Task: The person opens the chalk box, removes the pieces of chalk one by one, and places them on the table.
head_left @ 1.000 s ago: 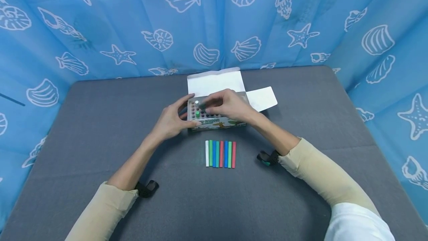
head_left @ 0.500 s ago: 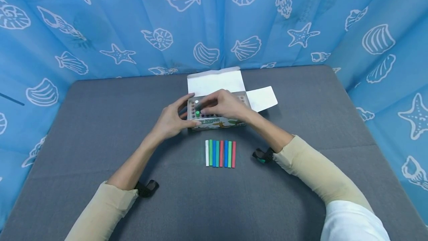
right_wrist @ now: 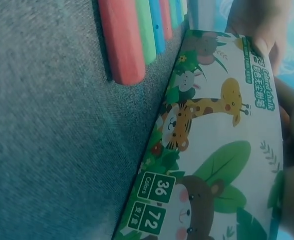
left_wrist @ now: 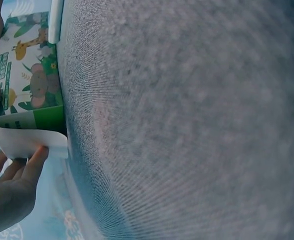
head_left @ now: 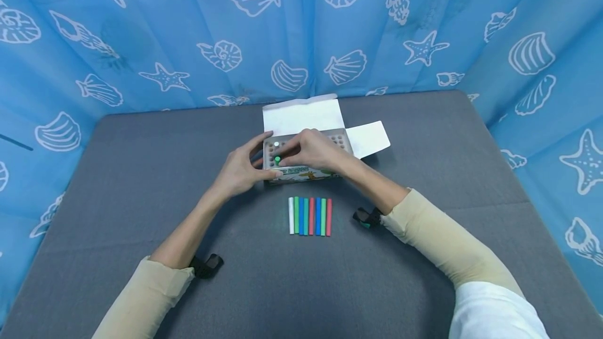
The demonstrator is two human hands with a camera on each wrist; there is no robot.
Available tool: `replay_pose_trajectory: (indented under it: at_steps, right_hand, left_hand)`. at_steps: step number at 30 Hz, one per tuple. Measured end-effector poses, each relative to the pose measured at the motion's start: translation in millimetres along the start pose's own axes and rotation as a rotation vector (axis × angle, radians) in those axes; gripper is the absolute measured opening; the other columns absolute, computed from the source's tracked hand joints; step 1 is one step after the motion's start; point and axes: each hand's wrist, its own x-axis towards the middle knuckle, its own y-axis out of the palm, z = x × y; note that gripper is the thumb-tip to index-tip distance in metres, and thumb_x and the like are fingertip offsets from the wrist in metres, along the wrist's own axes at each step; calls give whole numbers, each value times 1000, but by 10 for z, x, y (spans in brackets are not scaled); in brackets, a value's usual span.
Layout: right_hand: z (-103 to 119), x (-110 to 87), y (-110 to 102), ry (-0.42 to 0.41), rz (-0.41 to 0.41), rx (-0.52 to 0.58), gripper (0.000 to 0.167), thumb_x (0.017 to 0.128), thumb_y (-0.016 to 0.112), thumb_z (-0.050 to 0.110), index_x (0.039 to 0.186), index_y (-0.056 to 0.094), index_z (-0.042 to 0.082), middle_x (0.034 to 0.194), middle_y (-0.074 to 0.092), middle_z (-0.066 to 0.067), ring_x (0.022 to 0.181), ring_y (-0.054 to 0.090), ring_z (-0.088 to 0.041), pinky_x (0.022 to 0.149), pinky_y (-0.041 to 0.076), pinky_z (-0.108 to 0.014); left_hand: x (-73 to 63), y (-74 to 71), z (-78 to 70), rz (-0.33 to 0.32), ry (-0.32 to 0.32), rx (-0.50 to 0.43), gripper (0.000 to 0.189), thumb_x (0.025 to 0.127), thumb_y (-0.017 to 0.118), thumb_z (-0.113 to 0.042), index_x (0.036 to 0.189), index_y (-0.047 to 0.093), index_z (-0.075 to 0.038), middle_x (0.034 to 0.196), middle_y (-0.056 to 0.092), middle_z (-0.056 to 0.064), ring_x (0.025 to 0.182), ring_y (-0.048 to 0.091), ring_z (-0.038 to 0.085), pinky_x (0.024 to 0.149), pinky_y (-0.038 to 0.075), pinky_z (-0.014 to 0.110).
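Observation:
In the head view, a chalk box (head_left: 306, 173) printed with cartoon animals stands open, its holed tray (head_left: 337, 139) facing up. My left hand (head_left: 242, 169) grips the box's left end, thumb at the front; in the left wrist view its fingers lie on a white end flap (left_wrist: 29, 140). Over the tray, my right hand (head_left: 313, 150) pinches a green chalk stick (head_left: 277, 159) standing in the left part, thumb and forefinger either side of its top. A white chalk stick (head_left: 276, 144) stands behind it. The right palm hides the middle of the tray.
A row of several chalk sticks (head_left: 311, 216), white, green, blue, teal and red, lies on the grey table (head_left: 188, 286) before the box. The raised lid (head_left: 303, 117) and a right side flap (head_left: 369, 139) stick out. A blue curtain (head_left: 301, 25) hangs behind.
My right hand has moved slightly left and toward the front of the tray, its fingertips now at the green chalk stick. The left hand keeps its hold on the box.

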Motion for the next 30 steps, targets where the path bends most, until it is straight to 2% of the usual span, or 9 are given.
replay_pose_trajectory:
  at_steps: [4, 6, 9, 13, 17, 22, 30]
  right_hand:
    - [-2, 14, 25, 5, -9, -21, 22, 90, 76, 21, 111, 78, 17, 93, 76, 4, 51, 50, -12, 51, 42, -24]
    - [-3, 14, 39, 13, -17, -22, 20, 91, 76, 22, 109, 79, 16, 96, 76, 3, 51, 52, -12, 49, 41, -25]
    - [-7, 5, 49, 12, -28, -30, 20, 92, 74, 23, 110, 78, 15, 104, 75, 3, 69, 64, -8, 58, 51, -24]
    - [-5, -18, 53, 6, -46, -23, 19, 95, 70, 22, 111, 77, 15, 103, 74, 3, 82, 67, -7, 69, 57, -26]
    - [-4, -34, 63, 4, -68, -7, 15, 97, 68, 22, 107, 74, 14, 96, 74, 4, 79, 66, -8, 68, 56, -27]
    - [-1, -45, 72, -2, -94, -19, 12, 100, 63, 23, 107, 67, 14, 97, 74, 1, 86, 68, -9, 73, 58, -28]
    - [8, -68, 72, -11, -113, 10, 13, 103, 57, 21, 110, 62, 12, 92, 74, 0, 78, 67, -10, 69, 58, -29]
  left_hand:
    - [1, 4, -4, -4, -1, 1, 88, 83, 83, -17, 156, 34, -23, 161, 27, 10, 145, 31, 30, 109, 48, 39]
    - [1, 7, -1, -6, -2, 2, 88, 83, 83, -17, 156, 34, -23, 161, 27, 10, 145, 31, 30, 109, 48, 39]
    - [2, 10, 6, -9, 0, 3, 88, 83, 83, -18, 156, 34, -23, 161, 27, 10, 145, 32, 30, 108, 49, 39]
    - [5, 19, 8, -11, -2, 2, 88, 82, 84, -19, 156, 34, -23, 161, 27, 9, 145, 33, 30, 107, 49, 39]
    - [7, 29, 5, -16, -8, 3, 89, 82, 84, -19, 155, 35, -22, 161, 28, 10, 144, 34, 29, 107, 49, 38]
    - [11, 30, 6, -13, -2, -4, 89, 82, 84, -17, 156, 34, -22, 161, 27, 10, 144, 34, 30, 106, 50, 38]
    - [5, 14, 1, -10, 6, 38, 90, 83, 83, -18, 157, 31, -23, 160, 29, 11, 143, 36, 30, 104, 52, 38]
